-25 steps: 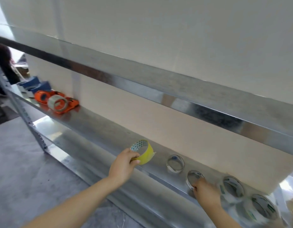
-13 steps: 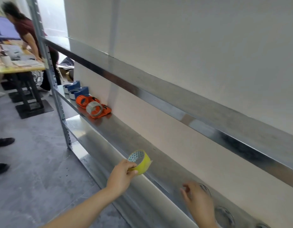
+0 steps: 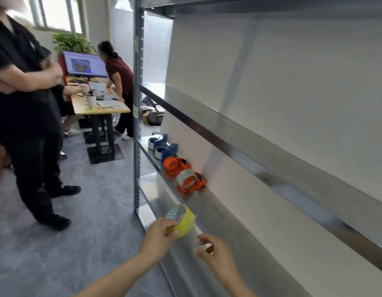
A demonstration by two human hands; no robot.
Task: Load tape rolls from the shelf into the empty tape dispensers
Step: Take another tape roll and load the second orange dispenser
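Note:
My left hand (image 3: 159, 239) grips a yellow tape roll (image 3: 182, 219) by its rim, just in front of the metal shelf (image 3: 218, 213). My right hand (image 3: 215, 255) hovers close beside it, fingers loosely bent and holding nothing. Farther along the shelf lie two orange tape dispensers: the near one (image 3: 191, 180) carries a clear roll, the far one (image 3: 175, 165) shows only its orange hub. Behind them stand two blue dispensers (image 3: 165, 147) with rolls in them.
The shelf's grey upright post (image 3: 137, 108) stands at the left end. A person in black (image 3: 27, 116) stands close on the left. Another person leans on a desk (image 3: 100, 106) with a monitor farther back. Grey floor lies left of the shelf.
The view has swung left along the shelf, so the clear rolls have left the frame. My left hand carried the yellow roll toward the dispensers. My right hand left the shelf and came beside the roll.

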